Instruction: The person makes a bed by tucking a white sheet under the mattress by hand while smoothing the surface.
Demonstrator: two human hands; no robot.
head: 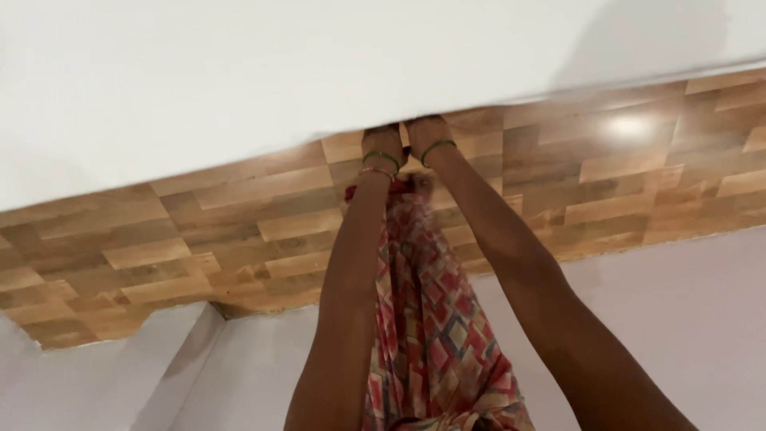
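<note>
Both arms raised overhead. Left hand [381, 142] & right hand [425, 132] side by side at white ledge [239, 88], fingers hidden — grip can't tell. Patterned cloth [435, 319] hangs btwn forearms, top bunched at wrists. Wood-pattern ceiling [598, 175] behind. Step, prob.: lifting cloth up.

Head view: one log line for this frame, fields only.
left hand: raised, fingers hidden behind white panel | right hand: same | patterned cloth: hangs between the forearms | behind: wood-pattern surface
</note>
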